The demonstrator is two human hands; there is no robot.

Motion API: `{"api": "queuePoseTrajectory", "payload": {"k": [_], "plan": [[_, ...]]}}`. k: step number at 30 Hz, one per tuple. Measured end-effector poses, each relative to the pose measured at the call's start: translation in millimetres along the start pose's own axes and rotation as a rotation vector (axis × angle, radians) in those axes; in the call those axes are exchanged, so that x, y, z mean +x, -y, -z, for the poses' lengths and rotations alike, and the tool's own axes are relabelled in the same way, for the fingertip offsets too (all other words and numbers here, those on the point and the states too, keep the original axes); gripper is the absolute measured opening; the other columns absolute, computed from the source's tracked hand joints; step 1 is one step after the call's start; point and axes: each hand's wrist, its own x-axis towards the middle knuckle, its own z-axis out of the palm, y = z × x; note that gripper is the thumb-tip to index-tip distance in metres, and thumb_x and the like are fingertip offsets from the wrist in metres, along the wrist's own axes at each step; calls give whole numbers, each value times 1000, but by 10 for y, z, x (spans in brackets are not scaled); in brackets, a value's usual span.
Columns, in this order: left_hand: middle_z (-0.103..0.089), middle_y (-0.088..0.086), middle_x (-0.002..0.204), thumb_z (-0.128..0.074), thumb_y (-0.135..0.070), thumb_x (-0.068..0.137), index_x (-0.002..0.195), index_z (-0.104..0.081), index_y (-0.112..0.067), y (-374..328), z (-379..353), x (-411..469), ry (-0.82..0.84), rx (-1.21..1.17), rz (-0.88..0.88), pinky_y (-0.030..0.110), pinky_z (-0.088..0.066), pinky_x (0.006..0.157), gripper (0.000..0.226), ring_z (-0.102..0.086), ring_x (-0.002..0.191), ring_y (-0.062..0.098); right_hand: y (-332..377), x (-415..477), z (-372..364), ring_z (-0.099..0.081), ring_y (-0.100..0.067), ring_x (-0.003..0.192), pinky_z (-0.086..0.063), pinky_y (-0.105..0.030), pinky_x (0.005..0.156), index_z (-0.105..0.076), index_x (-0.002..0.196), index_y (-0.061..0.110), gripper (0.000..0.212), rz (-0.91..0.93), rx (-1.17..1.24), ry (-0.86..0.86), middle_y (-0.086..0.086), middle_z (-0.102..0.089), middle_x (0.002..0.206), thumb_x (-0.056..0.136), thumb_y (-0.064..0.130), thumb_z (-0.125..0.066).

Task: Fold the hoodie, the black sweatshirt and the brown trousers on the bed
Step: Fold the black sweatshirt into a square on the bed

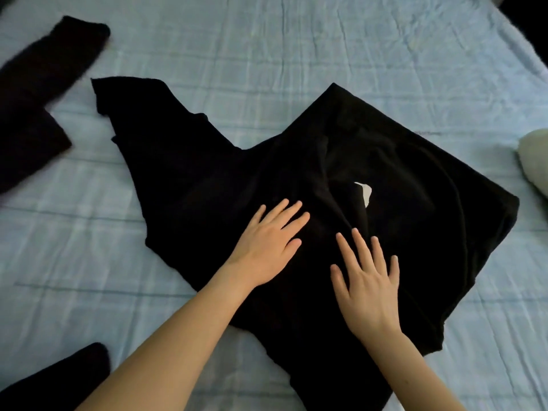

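**Both palms flat on the black sweatshirt**

The black sweatshirt (pixel 341 203) lies spread across the middle of the bed (pixel 267 54), rumpled and not yet squared up. One sleeve runs out toward ten o'clock, ending in a ragged cuff edge; the body of the garment fans toward three o'clock, with a corner pointing up at about one o'clock. A small white patch, perhaps a label or print, shows near the centre of the cloth, just beyond the fingertips.

The left hand (pixel 264 247) rests palm down on the fabric, fingers spread and pointing toward one o'clock. It grasps nothing; it simply presses on the cloth. The right hand (pixel 367 286) lies just beside it, toward four o'clock from it, also flat and splayed, fingers aimed at twelve, with no pinch or fold of material taken up. Both bare forearms come in from the bottom edge, at six and seven o'clock.

Off at nine to ten o'clock, well apart from the sweatshirt, a dark brownish garment (pixel 38 93) lies in a bent strip on the pale blue checked sheet; I cannot tell for sure from here whether it is the trousers. Another dark piece of cloth (pixel 59 378) pokes in at seven o'clock, near the left forearm. At three o'clock a pale, rounded object (pixel 535 161) sits at the very edge, too cut off to identify.
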Motion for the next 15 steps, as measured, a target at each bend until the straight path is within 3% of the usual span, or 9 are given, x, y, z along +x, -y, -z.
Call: {"api": "queuePoseTrajectory", "payload": {"k": [3,8,12,15], "plan": [[-28,-9,159,-37,-34,102,151,-32,-27,320,285,-255,-203,-143,74,34,-10,122,50,-16,149,11,482,185,105,3,-18,155,3,-48,125,-19,158,36,57,157,85,-56,10,-10,166,104,44,-32],[-35,-3,156,-48,-25,101,150,-38,-22,1261,578,-563,-387,-281,477,33,-19,120,50,-25,146,16,1378,667,-92,-1,-18,155,1,-47,125,-19,158,37,55,322,131,-72,10,-14,166,105,42,-32],[-37,5,153,-52,-24,100,150,-36,-21,1940,651,-618,-413,-446,722,31,-24,117,53,-30,141,20,1614,995,-436,1,-22,155,3,-53,124,-3,157,47,57,282,24,47,9,-9,168,102,55,-14],[-41,10,145,-60,-20,96,148,-39,-21,2276,652,-501,-405,-641,780,35,-28,116,57,-37,136,22,1640,1041,-655,-12,-31,154,-1,-61,121,0,155,53,59,284,-140,78,3,-17,167,97,61,-8]]}}
